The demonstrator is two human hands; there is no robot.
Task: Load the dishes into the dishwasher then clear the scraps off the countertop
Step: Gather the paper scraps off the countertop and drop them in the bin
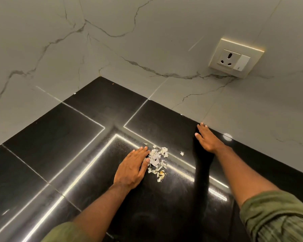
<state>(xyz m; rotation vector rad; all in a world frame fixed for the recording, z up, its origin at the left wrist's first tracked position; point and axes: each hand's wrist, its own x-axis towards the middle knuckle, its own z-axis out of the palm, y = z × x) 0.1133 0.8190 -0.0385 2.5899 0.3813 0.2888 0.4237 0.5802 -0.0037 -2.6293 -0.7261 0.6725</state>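
Note:
A small heap of pale paper-like scraps [157,158] lies on the glossy black countertop [59,137], near its middle. My left hand [132,168] rests flat on the counter, fingers together, its thumb side touching the left edge of the heap. My right hand [207,139] lies flat farther right and back, fingertips close to where the counter meets the wall, holding nothing. One stray scrap [182,153] sits between the heap and my right hand. No dishes or dishwasher are in view.
White marble-patterned wall tiles [129,41] enclose the counter's back corner [101,77]. A cream socket with a switch [235,58] is mounted on the right wall. Tiny specks [75,93] lie along the left wall edge. Bright strip reflections cross the counter.

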